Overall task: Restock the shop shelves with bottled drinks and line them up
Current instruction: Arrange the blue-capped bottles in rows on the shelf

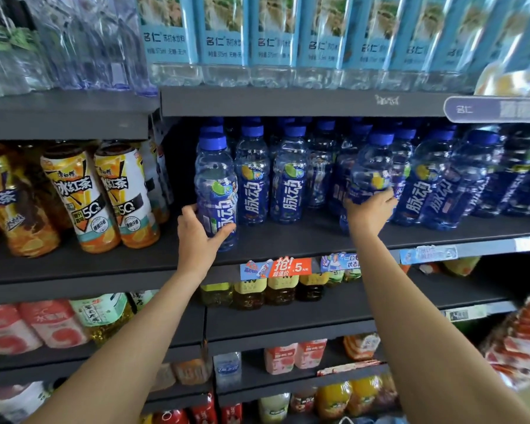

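A: Blue caps, blue labels, clear plastic: a row of drink bottles (291, 175) along the dark middle shelf (288, 240). Both hands up on it.

B: Left hand (199, 237)?

A: Wrapped round the lower half of the leftmost bottle (216, 191). Thumb on the left side, fingers curled across the front under the label. That bottle stands upright at the left end of the row, a little forward of the others, base near the shelf's front edge.

B: And the right hand (369, 209)?

A: Gripping a second bottle (372, 169) from below and in front, fingers curled round its lower part. This one leans slightly and sits in front of the bottles behind it. Cannot tell whether its base touches the shelf; the hand hides it.

B: Between the two?

A: Two bottles stand side by side, labels forward, then a bare stretch of shelf in front. More of the same kind packed to the right, blurred.

B: Surroundings?

A: Iced tea bottles (104, 194) on the left bay, leaning. Pale blue water bottles (221, 35) on the shelf above. A red price tag (289, 266) clipped to the shelf edge between the two arms. Lower shelves hold mixed drinks, too blurred to sort.
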A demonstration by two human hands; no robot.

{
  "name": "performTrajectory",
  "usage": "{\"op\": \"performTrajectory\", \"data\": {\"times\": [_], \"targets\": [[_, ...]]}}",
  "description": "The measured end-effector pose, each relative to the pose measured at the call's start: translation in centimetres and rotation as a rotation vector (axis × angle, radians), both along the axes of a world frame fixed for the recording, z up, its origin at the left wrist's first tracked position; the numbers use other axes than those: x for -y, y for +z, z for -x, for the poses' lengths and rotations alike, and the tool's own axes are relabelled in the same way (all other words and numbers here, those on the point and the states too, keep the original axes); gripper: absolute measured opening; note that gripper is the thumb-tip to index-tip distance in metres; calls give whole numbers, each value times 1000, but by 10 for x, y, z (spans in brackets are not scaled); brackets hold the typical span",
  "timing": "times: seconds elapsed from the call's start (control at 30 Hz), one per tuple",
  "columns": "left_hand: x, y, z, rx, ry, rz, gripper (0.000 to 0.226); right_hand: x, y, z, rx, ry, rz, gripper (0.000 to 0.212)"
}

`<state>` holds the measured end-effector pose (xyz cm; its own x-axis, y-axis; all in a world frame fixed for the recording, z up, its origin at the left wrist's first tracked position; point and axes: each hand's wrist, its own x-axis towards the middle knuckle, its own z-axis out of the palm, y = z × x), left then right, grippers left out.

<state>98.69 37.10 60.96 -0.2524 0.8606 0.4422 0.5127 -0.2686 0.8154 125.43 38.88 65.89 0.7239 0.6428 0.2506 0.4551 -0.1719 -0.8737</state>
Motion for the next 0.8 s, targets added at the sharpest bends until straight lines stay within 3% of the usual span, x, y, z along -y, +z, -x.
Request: {"op": "performTrajectory", "data": {"times": [0.4,0.5,0.7,0.8], "targets": [[-3,-1,1,14,9,-5,69,21,-22,129,328,341,6,88],[-3,-1,1,25,3,-4,70,17,-22,150,308,341,44,88],[-2,-4,0,30,7,-16,70,26,-31,132,272,586,43,96],[0,-3,-3,32,18,-17,69,26,-31,134,286,548,27,93]]}}
